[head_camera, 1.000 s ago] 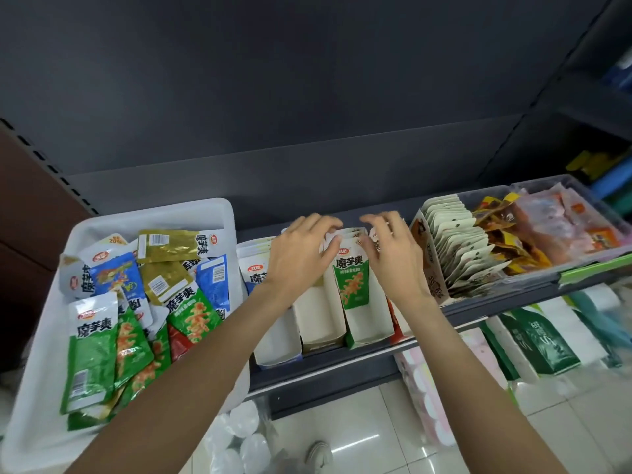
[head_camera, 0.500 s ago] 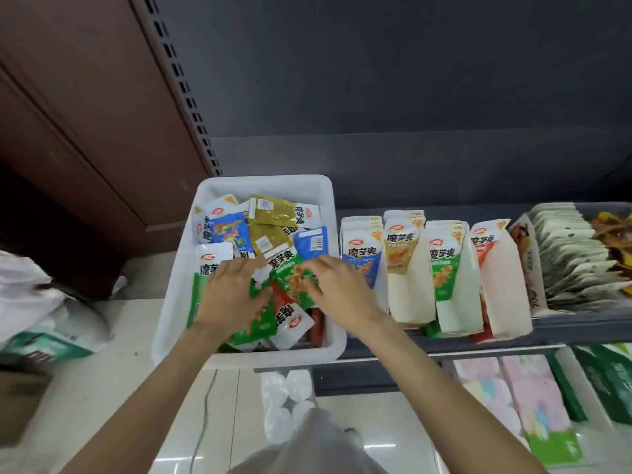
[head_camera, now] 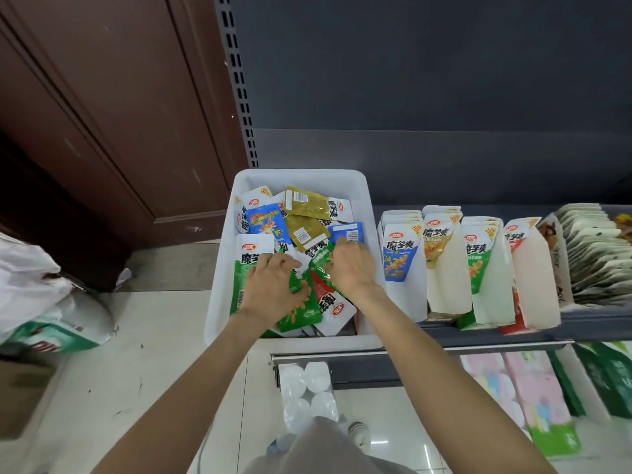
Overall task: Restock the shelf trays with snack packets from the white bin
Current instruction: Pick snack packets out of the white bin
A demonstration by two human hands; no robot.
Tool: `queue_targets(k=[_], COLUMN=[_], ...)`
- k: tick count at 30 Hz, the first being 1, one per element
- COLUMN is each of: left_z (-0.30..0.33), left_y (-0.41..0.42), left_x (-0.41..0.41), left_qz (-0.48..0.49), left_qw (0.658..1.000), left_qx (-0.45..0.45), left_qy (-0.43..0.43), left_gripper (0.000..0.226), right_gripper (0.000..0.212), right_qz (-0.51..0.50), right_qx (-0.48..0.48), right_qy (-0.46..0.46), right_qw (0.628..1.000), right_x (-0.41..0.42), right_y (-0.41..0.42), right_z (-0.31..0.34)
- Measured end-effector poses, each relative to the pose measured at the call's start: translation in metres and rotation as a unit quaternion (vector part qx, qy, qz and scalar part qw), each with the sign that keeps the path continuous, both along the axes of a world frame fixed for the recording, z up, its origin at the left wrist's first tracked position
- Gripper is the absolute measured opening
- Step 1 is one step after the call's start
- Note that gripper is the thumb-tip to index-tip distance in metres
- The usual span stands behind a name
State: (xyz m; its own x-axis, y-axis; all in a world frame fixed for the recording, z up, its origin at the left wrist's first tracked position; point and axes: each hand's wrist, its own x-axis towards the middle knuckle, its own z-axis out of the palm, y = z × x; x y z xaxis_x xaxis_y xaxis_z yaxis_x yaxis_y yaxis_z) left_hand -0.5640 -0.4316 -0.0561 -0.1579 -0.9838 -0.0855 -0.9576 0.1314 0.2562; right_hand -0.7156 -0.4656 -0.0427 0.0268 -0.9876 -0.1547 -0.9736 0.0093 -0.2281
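Dark shelf right of hands; both hands gripping green packets in bin; slippery overlapping foil, risk grabbing extras, dropping.

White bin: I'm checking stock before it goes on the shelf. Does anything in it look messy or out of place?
The packets in the white bin lie jumbled, overlapping at all angles, some barcode side up, like an olive packet. Beside it, the shelf trays hold theirs upright in rows. No visible spill or tear.
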Motion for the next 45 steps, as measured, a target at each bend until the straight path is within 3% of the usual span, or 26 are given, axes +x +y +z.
queue_targets(k=[3, 5, 8, 13, 15, 17, 18, 20, 22, 25, 27, 33, 43, 45], left_z=[-0.001, 0.000, -0.002, -0.002, 0.002, 0.014, 0.023, 0.042, 0.054, 0.060, 0.062, 0.064, 0.053, 0.047], left_y=[-0.001, -0.001, -0.003, -0.005, -0.006, -0.006, -0.005, -0.002, 0.003, 0.007, 0.009, 0.013, 0.007, 0.004], left_x=[0.002, 0.002, 0.004, 0.010, 0.011, 0.010, 0.008, 0.003, -0.004, -0.020, -0.037, -0.106, -0.256, -0.273], left_qz=[-0.004, -0.007, -0.015, -0.025, -0.008, 0.018, 0.024, 0.015, -0.023, -0.076, -0.107, -0.163, -0.118, -0.094], left_qw=[1.000, 1.000, 1.000, 0.999, 0.996, 0.972, 0.944, 0.885, 0.875, 0.889, 0.901, 0.909, 0.938, 0.954], left_qx=[-0.004, 0.000, -0.007, -0.003, -0.003, 0.025, 0.059, 0.129, 0.134, 0.105, 0.105, 0.100, 0.011, -0.024], left_qy=[0.004, 0.003, 0.004, 0.035, 0.092, 0.235, 0.324, 0.446, 0.465, 0.440, 0.407, 0.371, 0.325, 0.284], left_gripper=[0.051, 0.051, 0.051, 0.056, 0.055, 0.050, 0.047, 0.042, 0.034, 0.025, 0.022, 0.020, 0.026, 0.028], right_gripper=[0.065, 0.068, 0.062, 0.044, 0.032, 0.021, 0.017, 0.022, 0.032, 0.032, 0.031, 0.021, 0.027, 0.017], right_qz=[0.007, -0.008, -0.062, -0.076, -0.094, -0.095, -0.104, -0.142, -0.175, -0.194, -0.185, -0.155, -0.049, -0.022], right_qx=[-0.014, 0.002, 0.048, -0.102, -0.168, -0.171, -0.146, -0.075, -0.033, -0.074, -0.122, -0.163, -0.252, -0.262], right_qy=[0.082, 0.091, -0.002, 0.052, -0.045, -0.211, -0.310, -0.514, -0.633, -0.678, -0.658, -0.541, -0.351, -0.330], right_qw=[0.997, 0.996, 0.997, 0.991, 0.980, 0.958, 0.934, 0.842, 0.753, 0.705, 0.720, 0.810, 0.900, 0.907], right_x=[0.007, 0.013, 0.018, 0.014, 0.008, 0.004, 0.002, -0.004, -0.013, -0.038, -0.063, -0.159, -0.302, -0.318], right_y=[0.001, -0.002, -0.007, 0.008, 0.018, 0.029, 0.035, 0.047, 0.059, 0.073, 0.081, 0.097, 0.071, 0.056], right_z=[-0.002, -0.002, 0.006, 0.035, 0.046, 0.054, 0.058, 0.063, 0.065, 0.069, 0.075, 0.082, 0.087, 0.085])
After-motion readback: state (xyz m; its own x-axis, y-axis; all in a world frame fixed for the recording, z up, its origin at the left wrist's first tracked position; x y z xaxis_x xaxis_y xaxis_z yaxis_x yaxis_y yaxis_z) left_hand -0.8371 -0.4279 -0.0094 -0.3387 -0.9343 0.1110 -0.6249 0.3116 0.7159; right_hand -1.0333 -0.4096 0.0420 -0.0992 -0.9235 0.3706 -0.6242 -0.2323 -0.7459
